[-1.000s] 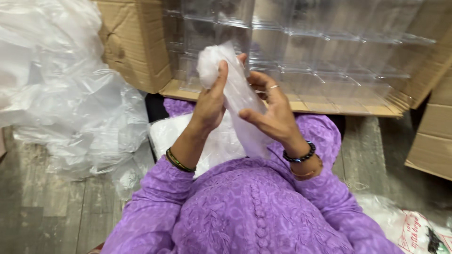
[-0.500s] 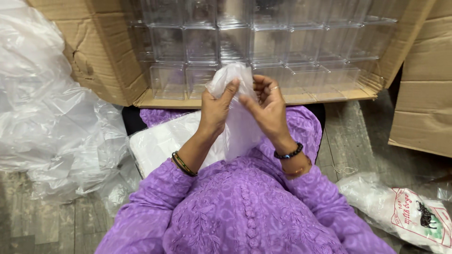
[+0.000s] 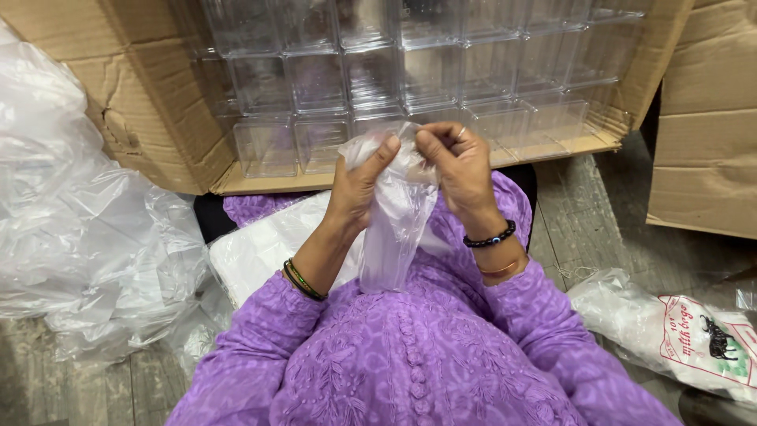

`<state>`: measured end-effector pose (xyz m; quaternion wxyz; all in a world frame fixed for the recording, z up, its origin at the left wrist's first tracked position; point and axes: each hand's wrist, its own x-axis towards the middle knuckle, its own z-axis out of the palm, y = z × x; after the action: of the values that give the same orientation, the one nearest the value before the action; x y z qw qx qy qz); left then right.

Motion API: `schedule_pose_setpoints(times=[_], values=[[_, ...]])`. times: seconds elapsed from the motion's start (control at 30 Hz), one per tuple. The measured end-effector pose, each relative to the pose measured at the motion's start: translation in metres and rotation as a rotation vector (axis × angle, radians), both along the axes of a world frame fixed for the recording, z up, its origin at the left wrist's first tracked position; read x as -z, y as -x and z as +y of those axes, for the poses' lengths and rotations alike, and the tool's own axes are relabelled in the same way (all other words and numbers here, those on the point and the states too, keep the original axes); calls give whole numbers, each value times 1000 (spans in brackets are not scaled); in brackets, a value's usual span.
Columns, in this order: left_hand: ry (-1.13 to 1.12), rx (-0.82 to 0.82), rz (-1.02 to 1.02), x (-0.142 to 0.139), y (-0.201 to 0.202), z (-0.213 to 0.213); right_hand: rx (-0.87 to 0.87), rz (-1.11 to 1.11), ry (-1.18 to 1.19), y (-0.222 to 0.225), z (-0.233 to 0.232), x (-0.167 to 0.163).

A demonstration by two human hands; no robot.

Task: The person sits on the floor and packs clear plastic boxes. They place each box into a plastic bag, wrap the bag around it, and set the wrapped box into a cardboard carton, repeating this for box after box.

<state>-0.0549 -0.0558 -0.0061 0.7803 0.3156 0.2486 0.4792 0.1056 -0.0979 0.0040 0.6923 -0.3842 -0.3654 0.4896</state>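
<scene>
A small clear plastic bag hangs in front of my chest, held by its top edge. My left hand pinches the bag's mouth on the left side. My right hand pinches it on the right, fingertips close to the left hand's. The bag droops down over my purple sleeves. A stack of flat white plastic bags lies on my lap under my left forearm.
An open cardboard box on its side holds several rows of clear plastic containers just beyond my hands. Crumpled clear plastic sheeting lies at left. Another carton stands at right, with a printed white bag on the wooden floor.
The bag was raised and bunched at its top a second ago; both hands have come lower and closer together at its mouth. The view has shifted so more of the box shows.
</scene>
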Motion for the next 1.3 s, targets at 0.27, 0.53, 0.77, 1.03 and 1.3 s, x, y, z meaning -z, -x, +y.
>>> schedule_pose_setpoints(times=[0.27, 0.53, 0.77, 1.03, 1.3], values=[[-94, 96, 43, 6, 1, -2, 152, -133, -20, -5, -19, 21], [-42, 143, 93, 17, -12, -7, 221, -237, 1, -13, -33, 34], [-260, 32, 216, 27, -20, -11, 208, -157, 17, -6, -36, 43], [-220, 31, 339, 32, -16, -16, 107, 138, -3, -13, -35, 43], [-381, -47, 388, 19, -8, -16, 182, -27, 75, -11, -42, 63]])
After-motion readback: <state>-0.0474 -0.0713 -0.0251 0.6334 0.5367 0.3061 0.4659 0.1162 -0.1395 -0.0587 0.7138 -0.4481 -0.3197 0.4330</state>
